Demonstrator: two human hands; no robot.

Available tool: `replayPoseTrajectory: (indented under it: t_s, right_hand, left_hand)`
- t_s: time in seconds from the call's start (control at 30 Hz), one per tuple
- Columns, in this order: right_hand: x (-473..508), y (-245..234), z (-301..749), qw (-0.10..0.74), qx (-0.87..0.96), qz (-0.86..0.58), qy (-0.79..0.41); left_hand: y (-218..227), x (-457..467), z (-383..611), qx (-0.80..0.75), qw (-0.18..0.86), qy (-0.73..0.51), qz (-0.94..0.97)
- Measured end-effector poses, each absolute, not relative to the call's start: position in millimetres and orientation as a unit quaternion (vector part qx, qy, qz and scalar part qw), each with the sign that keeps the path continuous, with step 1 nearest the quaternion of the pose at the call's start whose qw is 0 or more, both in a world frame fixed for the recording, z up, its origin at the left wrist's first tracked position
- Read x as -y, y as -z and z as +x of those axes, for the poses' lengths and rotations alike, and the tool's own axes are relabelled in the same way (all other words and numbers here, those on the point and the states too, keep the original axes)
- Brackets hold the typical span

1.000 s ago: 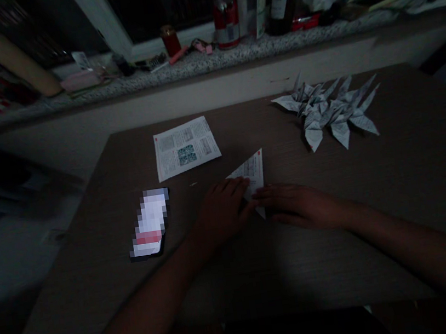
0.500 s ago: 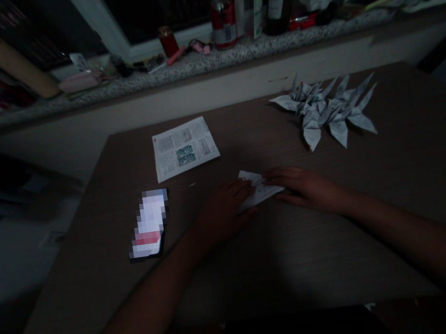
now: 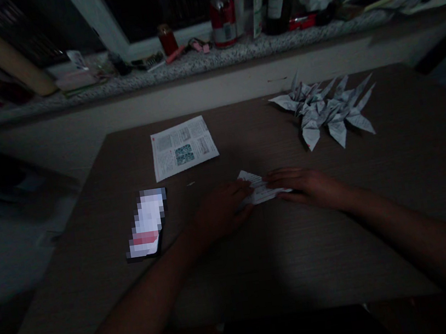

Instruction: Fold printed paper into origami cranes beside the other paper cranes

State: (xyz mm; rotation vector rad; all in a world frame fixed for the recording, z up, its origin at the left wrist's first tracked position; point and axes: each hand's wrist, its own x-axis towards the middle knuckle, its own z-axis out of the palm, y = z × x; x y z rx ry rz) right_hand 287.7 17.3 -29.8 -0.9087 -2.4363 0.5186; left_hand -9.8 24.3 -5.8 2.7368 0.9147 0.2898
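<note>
A small folded piece of printed paper lies on the dark wooden table between my hands. My left hand lies flat on its left end, fingers stretched out over the fold. My right hand presses its right end, fingers extended and flat on the paper. Most of the paper is hidden under both hands.
A flat printed sheet lies further back on the table. A pile of several folded paper cranes sits at the back right. A phone with a lit screen lies to the left. Cans and bottles line the stone ledge behind.
The paper's upright triangular flap has been folded down flat. My right hand moved up and right along the fold; my left hand stayed in place.
</note>
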Motion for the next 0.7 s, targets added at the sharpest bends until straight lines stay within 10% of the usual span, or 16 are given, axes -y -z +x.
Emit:
replayPoseTrajectory:
  t_s: [0.7]
  right_hand:
    - [-1,8,275,0.253,0.878,-0.407,0.001]
  left_hand:
    - [0,-21,-1,-0.381,0.138,-0.137,0.904]
